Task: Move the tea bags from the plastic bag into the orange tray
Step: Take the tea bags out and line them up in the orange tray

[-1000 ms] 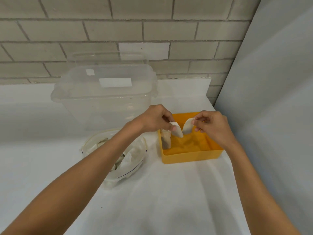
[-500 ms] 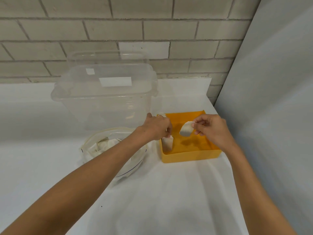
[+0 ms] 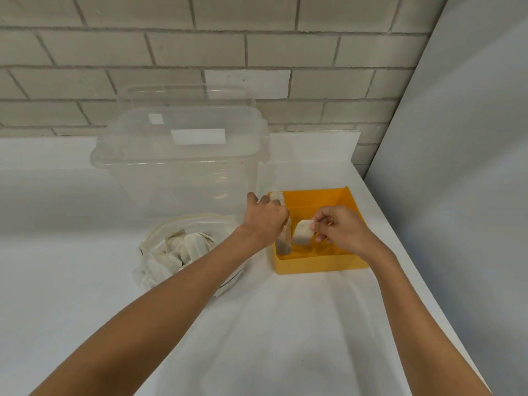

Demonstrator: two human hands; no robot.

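The orange tray (image 3: 320, 264) sits on the white table at the right. My left hand (image 3: 265, 221) hangs over its left wall, fingers curled down onto a tea bag (image 3: 283, 243) standing against that wall; the fingertips are hidden. A second tea bag (image 3: 276, 195) pokes up at the tray's far left corner. My right hand (image 3: 340, 231) pinches another white tea bag (image 3: 303, 232) above the tray's middle. To the left of the tray, the open plastic bag (image 3: 160, 270) lies on the table with several tea bags inside, partly hidden by my left forearm.
A large clear plastic container (image 3: 183, 167) stands behind the bag, close to my left thumb, with a brick wall behind it. A grey panel (image 3: 457, 195) runs along the table's right edge, close beside the tray. White cloth covers the table toward me.
My left hand moved its tea bag from above the tray down to the left wall. My right hand lowered slightly with its tea bag still pinched.
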